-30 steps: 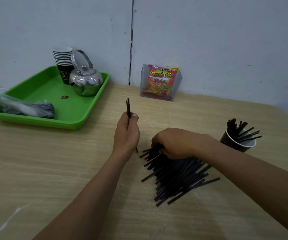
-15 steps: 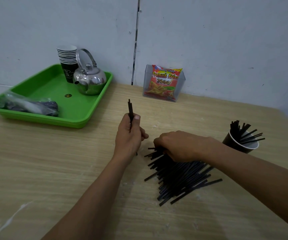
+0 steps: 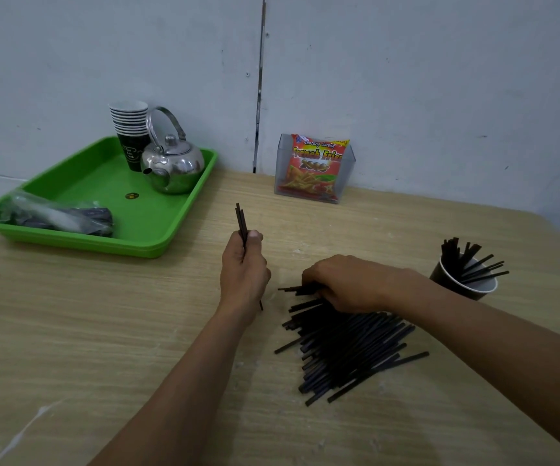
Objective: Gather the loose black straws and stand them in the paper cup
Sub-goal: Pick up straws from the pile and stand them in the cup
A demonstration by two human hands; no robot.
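A heap of loose black straws (image 3: 349, 348) lies on the wooden table (image 3: 70, 331), right of centre. My left hand (image 3: 243, 267) grips a few black straws (image 3: 240, 218) upright; their tips stick out above my thumb. My right hand (image 3: 346, 284) rests on the far end of the heap with its fingers curled over the straw ends and pinching some of them. A dark paper cup (image 3: 462, 285) stands at the right with several straws in it, leaning right.
A green tray (image 3: 103, 193) at the back left holds a steel kettle (image 3: 172, 163), a stack of paper cups (image 3: 130, 129) and a plastic bag (image 3: 53, 215). A clear holder with a snack packet (image 3: 315, 168) stands against the wall.
My left hand's fingers have closed back round its straws. My right hand stays on the heap, with a few straw ends now sticking out to its left.
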